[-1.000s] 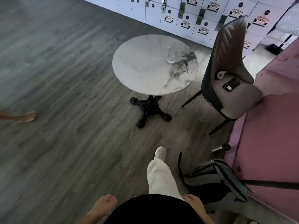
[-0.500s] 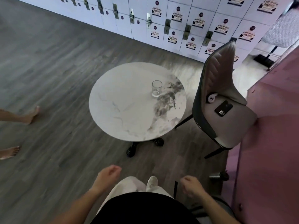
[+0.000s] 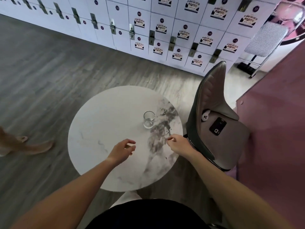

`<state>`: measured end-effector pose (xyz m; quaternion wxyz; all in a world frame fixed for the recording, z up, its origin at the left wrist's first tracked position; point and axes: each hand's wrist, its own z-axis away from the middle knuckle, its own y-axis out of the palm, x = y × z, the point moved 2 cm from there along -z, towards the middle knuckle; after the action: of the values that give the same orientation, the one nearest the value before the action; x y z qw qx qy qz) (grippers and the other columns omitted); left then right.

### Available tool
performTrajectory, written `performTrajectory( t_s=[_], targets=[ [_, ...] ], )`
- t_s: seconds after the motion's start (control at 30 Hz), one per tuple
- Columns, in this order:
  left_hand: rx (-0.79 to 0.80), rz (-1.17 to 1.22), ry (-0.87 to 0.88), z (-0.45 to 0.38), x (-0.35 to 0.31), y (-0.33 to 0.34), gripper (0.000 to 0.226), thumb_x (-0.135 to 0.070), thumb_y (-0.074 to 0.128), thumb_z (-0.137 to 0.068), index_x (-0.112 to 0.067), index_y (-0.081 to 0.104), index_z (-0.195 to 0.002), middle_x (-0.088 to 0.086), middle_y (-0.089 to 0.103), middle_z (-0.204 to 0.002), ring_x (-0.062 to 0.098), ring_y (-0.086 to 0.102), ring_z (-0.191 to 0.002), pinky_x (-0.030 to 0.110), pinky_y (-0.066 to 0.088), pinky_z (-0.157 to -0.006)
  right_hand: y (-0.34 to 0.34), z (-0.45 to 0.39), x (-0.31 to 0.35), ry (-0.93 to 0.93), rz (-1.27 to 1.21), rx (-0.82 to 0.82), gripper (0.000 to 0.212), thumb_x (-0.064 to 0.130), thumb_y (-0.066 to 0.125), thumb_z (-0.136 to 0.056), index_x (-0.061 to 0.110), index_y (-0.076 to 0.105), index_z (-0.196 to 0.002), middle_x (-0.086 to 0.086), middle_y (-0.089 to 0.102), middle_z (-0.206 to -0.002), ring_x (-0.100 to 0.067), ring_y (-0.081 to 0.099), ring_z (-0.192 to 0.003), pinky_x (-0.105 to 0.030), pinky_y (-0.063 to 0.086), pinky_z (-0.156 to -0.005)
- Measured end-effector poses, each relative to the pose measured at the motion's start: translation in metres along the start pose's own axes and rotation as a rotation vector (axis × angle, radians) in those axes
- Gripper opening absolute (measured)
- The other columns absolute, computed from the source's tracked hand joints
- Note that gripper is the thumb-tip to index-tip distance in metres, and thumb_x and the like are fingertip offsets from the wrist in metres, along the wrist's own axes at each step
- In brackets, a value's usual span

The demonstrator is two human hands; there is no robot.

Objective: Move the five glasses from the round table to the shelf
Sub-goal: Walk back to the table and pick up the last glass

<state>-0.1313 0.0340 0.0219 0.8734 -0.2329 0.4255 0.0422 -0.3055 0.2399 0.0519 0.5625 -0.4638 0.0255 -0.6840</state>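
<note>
Marble-patterned and round, the table [image 3: 99, 123] carries a single clear glass [image 3: 149, 119], upright and empty, on the side of the top nearest the chair [image 3: 214, 129], at the edge of the dark veining. No other glass shows on the table, so this is probably the last of the five, the others presumably already on the shelf, which is out of view.

Both hands hang over the table on the near side of the glass and touch neither it nor the top, as far as can be told. The left hand [image 3: 121, 150] is near-left of the glass, fingers loosely curled and parted with the thumb apart, holding nothing. The right hand [image 3: 179, 144] is closer, just short of the glass and toward the chair, fingers bent inward with nothing between them. It looks the likelier one to take the glass, since it need only go a little forward.

Beyond the glass, the chair stands just beside the table, with a dark phone [image 3: 217, 126] and a small white case [image 3: 205, 116] on its seat. Past the table's far edge a wall of white lockers [image 3: 165, 38] runs across the room. Well away from the table on the side opposite the chair, another person's bare foot [image 3: 33, 147] blurs on the grey wood floor [image 3: 41, 80]
</note>
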Motion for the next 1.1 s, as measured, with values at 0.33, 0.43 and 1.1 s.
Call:
performTrajectory(
  t_s=[0.33, 0.43, 1.1],
  targets=[
    [0.1, -0.052, -0.108, -0.086, -0.045, 0.004, 0.055, -0.034, 0.063, -0.087, -0.036, 0.041, -0.137, 0.001, 0.069, -0.096, 0.021, 0.071, -0.087, 0.025, 0.049, -0.064, -0.02, -0.075, 0.064, -0.226, 0.244, -0.051, 0.036, 0.022, 0.052, -0.089, 0.031, 0.055, -0.124, 0.001, 0.055, -0.123, -0.016, 0.061, -0.09, -0.034, 0.054, -0.081],
    [0.074, -0.075, -0.11, -0.108, -0.053, 0.012, 0.059, -0.034, 0.063, -0.087, -0.039, 0.038, -0.14, 0.001, 0.069, -0.098, 0.022, 0.07, -0.092, 0.034, 0.053, -0.08, -0.021, -0.098, 0.069, -0.27, 0.323, -0.001, 0.039, 0.022, 0.056, -0.09, 0.033, 0.057, -0.128, -0.002, 0.051, -0.129, -0.022, 0.06, -0.099, -0.038, 0.054, -0.085],
    [-0.498, 0.218, -0.086, -0.076, -0.068, -0.046, 0.076, -0.021, 0.08, -0.079, -0.034, 0.037, -0.14, 0.001, 0.063, -0.123, 0.019, 0.074, -0.088, 0.039, 0.057, -0.086, 0.017, -0.127, 0.195, -0.849, 0.519, 0.2, 0.026, 0.033, 0.049, -0.099, 0.018, 0.057, -0.118, -0.008, 0.05, -0.116, -0.03, 0.06, -0.098, -0.038, 0.049, -0.084]
  ],
)
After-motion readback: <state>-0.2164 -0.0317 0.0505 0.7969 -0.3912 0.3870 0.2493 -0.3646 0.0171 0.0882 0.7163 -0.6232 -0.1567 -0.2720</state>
